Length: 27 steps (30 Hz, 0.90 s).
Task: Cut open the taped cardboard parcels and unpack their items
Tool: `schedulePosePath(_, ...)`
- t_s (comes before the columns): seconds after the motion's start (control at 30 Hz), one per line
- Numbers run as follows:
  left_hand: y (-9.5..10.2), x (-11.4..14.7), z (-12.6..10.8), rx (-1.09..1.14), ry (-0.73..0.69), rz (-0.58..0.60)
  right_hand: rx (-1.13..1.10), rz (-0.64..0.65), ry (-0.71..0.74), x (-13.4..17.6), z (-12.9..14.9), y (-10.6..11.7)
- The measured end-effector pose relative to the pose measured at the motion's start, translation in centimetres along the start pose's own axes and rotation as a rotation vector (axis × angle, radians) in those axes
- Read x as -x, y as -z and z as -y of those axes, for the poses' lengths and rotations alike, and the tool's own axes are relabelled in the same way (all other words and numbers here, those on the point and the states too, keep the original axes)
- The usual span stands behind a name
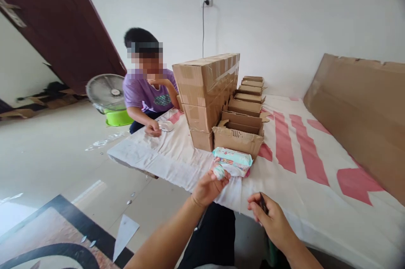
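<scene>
My left hand (206,188) is raised at the table's front edge, palm up, with its fingers closed round a small rounded white and pale green object (219,171) whose kind I cannot make out. Just behind it lies a mint-green soft plastic pack (233,160) with colourful print, resembling a wet-wipes pack. To the right, my right hand (270,215) grips a thin, dark, pointed tool (263,202) between thumb and fingers. Most of that tool is hidden in the hand. The two hands are apart.
Taped cardboard boxes (198,87) are stacked on the cloth-covered table (303,201), beside a row of open boxes (238,136). A large cardboard sheet (357,112) stands right. A person in purple (142,91) sits left, near a fan (106,91) and green basin (118,118).
</scene>
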<state>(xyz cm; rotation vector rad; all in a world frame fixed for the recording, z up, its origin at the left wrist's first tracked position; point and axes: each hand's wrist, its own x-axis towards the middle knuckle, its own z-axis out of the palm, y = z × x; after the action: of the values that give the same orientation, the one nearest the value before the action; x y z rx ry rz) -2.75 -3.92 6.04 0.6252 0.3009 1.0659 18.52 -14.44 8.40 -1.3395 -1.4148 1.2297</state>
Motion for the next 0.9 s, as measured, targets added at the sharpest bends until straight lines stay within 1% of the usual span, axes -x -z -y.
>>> schedulePosePath(0.07,-2.9,0.8,3.6,0.073,0.097,0.047,-0.131,-0.038,-0.016,-0.2,0.7,-0.6)
schedulePosePath(0.1,-4.0,1.1,4.8,0.085,0.134,0.061,-0.192,-0.068,-0.03,-0.2,1.0,-0.7)
schedulePosePath(0.13,-4.8,1.3,5.8,0.091,0.159,0.068,-0.245,-0.105,-0.046,-0.2,1.1,-0.7)
schedulePosePath(0.2,-5.7,1.3,6.9,0.083,0.177,0.065,-0.324,-0.178,-0.075,0.1,1.1,-0.5)
schedulePosePath(0.27,-5.9,1.1,7.2,0.061,0.173,0.045,-0.361,-0.221,-0.094,0.4,0.9,-0.2)
schedulePosePath(0.4,-6.1,1.0,7.3,-0.002,0.159,0.012,-0.367,-0.25,-0.149,0.8,0.8,0.2)
schedulePosePath(0.53,-6.2,1.3,7.3,-0.119,0.124,0.059,-0.326,-0.242,-0.198,0.6,0.9,0.5)
schedulePosePath(0.67,-5.8,1.4,7.4,-0.24,0.081,0.094,-0.255,-0.235,-0.215,0.2,0.4,0.6)
schedulePosePath(0.8,-5.3,1.4,7.4,-0.336,0.066,0.113,-0.203,-0.24,-0.17,0.1,-0.4,0.5)
schedulePosePath(0.9,-5.1,1.5,7.2,-0.459,0.007,0.164,-0.115,-0.262,-0.095,0.2,-0.5,0.6)
